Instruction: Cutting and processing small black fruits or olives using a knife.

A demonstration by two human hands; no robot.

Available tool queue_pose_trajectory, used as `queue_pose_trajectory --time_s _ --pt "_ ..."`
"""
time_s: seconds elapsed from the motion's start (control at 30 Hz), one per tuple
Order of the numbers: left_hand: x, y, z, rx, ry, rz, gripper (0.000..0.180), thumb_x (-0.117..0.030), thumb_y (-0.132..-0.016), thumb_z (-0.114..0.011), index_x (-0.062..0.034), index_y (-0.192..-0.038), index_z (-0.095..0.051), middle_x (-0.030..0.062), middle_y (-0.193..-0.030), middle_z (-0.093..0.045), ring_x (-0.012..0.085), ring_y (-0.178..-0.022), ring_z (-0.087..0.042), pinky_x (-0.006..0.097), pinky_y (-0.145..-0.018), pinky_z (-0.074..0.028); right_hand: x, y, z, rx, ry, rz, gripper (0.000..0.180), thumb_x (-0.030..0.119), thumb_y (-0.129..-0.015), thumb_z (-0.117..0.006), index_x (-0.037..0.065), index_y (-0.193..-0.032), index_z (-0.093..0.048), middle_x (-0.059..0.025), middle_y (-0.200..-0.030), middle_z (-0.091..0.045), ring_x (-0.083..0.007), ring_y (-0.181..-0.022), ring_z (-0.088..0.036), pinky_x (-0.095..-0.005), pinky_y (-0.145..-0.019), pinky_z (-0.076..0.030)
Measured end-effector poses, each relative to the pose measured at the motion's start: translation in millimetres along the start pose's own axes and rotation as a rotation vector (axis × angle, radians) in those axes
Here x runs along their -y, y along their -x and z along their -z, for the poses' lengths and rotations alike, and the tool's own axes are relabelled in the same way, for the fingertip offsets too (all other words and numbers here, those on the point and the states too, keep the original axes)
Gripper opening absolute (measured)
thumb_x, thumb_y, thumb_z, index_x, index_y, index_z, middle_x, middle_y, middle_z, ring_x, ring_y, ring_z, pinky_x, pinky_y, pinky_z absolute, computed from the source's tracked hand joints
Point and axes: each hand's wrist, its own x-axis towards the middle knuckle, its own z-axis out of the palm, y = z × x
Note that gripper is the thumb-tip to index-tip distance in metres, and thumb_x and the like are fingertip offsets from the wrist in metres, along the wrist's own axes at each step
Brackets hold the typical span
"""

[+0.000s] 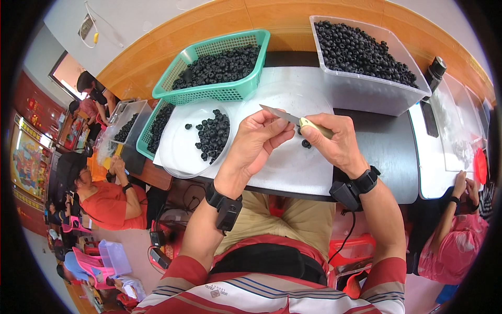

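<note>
My right hand (339, 140) grips a small knife (316, 127) by its cream-yellow handle, the blade pointing left. Close to that blade, the thumb and fingers of my left hand (252, 140) are pinched together; what lies between them is hidden. Below the hands, a few small black ring-shaped parts (306, 144) rest on the white work surface (282, 175). To the left, a clear round tray (168, 149) carries a loose heap of the same black parts (213, 131).
A green basket (209, 94) and a clear bin (366, 91), both full of black parts, stand at the back. A smaller green basket (145, 137) is at left. A dark bottle (435, 73) and phone (429, 119) lie right. People sit on both sides (112, 201).
</note>
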Motion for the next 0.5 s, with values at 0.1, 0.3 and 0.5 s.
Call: queue_pose_trajectory --time_s 0.1,0.3,0.5 --pt "3.0 -0.9 6.9 0.018 0.112 0.000 0.021 0.000 -0.094 -0.063 0.0004 -0.115 -0.062 0.0110 -0.108 -0.068 0.0204 -0.100 -0.069 0.032 -0.091 -0.061 2.1 -0.1 -0.9 0.019 0.024 0.014 0.032 0.030 -0.090 -0.075 0.000 -0.099 -0.075 -0.0113 -0.073 -0.070 -0.0132 -0.063 -0.062 -0.0279 -0.057 -0.048" --pt "9.5 -0.5 14.6 0.093 0.222 -0.013 0.023 0.000 -0.094 -0.063 -0.0020 -0.117 -0.063 0.0107 -0.112 -0.067 0.0220 -0.105 -0.068 0.033 -0.092 -0.061 2.0 -0.4 -2.1 0.015 0.057 0.079 0.029 0.028 -0.088 -0.076 0.001 -0.099 -0.075 -0.0130 -0.077 -0.071 -0.0182 -0.063 -0.065 -0.0300 -0.058 -0.050" --pt "13.9 2.9 14.5 0.112 0.325 0.018 0.023 -0.001 -0.095 -0.062 -0.0027 -0.118 -0.063 0.0109 -0.112 -0.067 0.0211 -0.103 -0.068 0.032 -0.092 -0.061 5.3 -0.7 -0.9 0.010 0.069 0.090 0.027 0.027 -0.088 -0.076 0.002 -0.098 -0.076 -0.0132 -0.077 -0.071 -0.0188 -0.063 -0.066 -0.0300 -0.057 -0.050"
